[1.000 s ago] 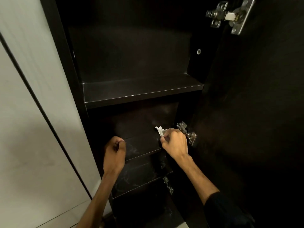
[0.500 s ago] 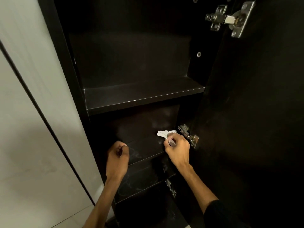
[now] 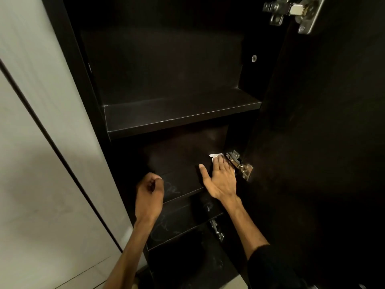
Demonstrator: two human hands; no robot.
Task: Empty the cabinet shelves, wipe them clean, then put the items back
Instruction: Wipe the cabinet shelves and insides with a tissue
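Observation:
A tall dark cabinet stands open with bare shelves. My right hand [image 3: 220,178] lies flat, fingers spread, on the right end of the middle shelf [image 3: 179,180], pressing a small white tissue [image 3: 215,156] under its fingertips near the back corner. My left hand [image 3: 149,195] is curled into a fist at the left front edge of that same shelf, and nothing shows in it. The upper shelf [image 3: 177,115] is bare. A lower shelf [image 3: 181,224] shows pale dusty smears.
The open cabinet door [image 3: 323,142] hangs on the right, with a metal hinge [image 3: 239,164] right beside my right hand and another hinge [image 3: 295,11] at the top. A pale wall panel [image 3: 41,153] borders the cabinet on the left.
My right hand has opened from a pinch on the tissue to a flat palm pressed over it, deeper on the shelf toward the back right corner. The left fist has stayed put.

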